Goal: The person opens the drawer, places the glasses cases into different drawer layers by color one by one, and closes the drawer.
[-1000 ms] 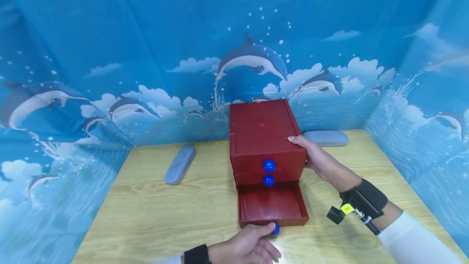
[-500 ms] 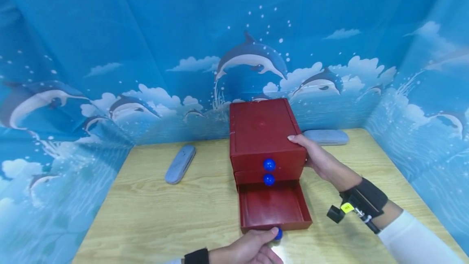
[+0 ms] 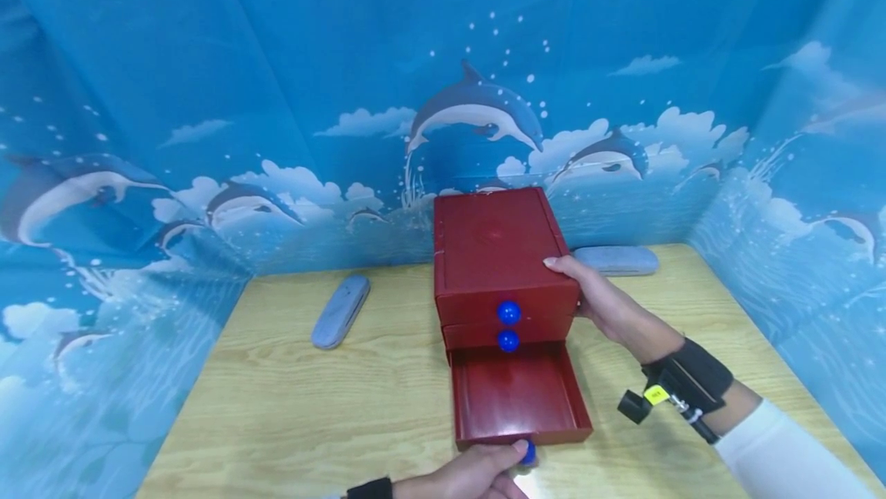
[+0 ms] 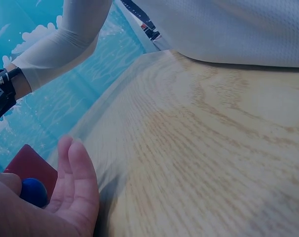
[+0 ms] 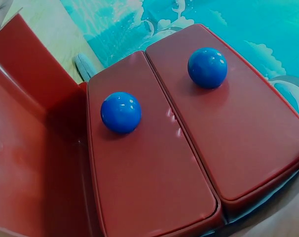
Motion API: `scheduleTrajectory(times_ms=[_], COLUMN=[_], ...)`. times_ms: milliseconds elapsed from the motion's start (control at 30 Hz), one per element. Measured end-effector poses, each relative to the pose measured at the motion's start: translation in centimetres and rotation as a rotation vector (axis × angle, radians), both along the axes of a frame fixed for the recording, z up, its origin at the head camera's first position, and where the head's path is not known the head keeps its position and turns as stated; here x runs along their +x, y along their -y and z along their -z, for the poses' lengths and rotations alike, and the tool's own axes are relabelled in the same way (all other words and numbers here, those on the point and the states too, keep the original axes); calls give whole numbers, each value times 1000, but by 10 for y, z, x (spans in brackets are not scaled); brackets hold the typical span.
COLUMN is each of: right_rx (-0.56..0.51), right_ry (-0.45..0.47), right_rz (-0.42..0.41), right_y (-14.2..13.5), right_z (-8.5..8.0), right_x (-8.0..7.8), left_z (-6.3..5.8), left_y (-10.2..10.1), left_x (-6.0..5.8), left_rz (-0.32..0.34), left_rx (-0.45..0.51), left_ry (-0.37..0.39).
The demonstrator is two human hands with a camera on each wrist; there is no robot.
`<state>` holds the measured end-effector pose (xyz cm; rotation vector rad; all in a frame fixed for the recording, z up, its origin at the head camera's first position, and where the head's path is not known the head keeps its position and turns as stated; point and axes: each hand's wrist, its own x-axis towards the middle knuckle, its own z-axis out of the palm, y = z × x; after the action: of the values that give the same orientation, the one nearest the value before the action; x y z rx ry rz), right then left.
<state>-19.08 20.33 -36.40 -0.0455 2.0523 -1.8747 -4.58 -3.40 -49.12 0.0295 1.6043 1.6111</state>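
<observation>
In the head view, a small red drawer cabinet (image 3: 491, 237) with blue ball knobs stands on the table. Its bottom drawer (image 3: 515, 399) is pulled out towards me, and no object shows inside. At that drawer's front, my left hand (image 3: 471, 474) pinches the blue knob (image 3: 529, 453) with the thumb; the left wrist view shows other fingers (image 4: 78, 182) extended beyond the knob. My right hand (image 3: 598, 295) grips the cabinet's right side, its thumb on the top and its other fingers mostly hidden. The upper drawer (image 5: 253, 133) and middle drawer (image 5: 149, 173) are closed.
A grey-blue elongated case (image 3: 341, 311) lies left of the cabinet. A similar case (image 3: 616, 261) lies behind the right hand, near the table's back edge. A blue dolphin-print curtain (image 3: 332, 61) encloses the wooden table (image 3: 291, 407) at the back and sides.
The bottom drawer has slid a little further out towards me, with my left hand moving along on its knob. My right hand and the cabinet body have stayed in place.
</observation>
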Motion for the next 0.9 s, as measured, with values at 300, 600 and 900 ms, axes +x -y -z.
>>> scheduleTrajectory(times_ms=[300,600,900], right_rx=[0,6,-8], right_ry=[-4,-7,-4], right_rz=[4,0,-5], right_y=[-1,-2,0], right_z=[-1,-1,1], right_x=[2,2,-1], left_z=[-2,-5,-29], left_y=[3,0,30], left_x=[0,0,-9], left_rz=[36,84,413], left_rx=[47,3,138], left_ry=[82,55,132])
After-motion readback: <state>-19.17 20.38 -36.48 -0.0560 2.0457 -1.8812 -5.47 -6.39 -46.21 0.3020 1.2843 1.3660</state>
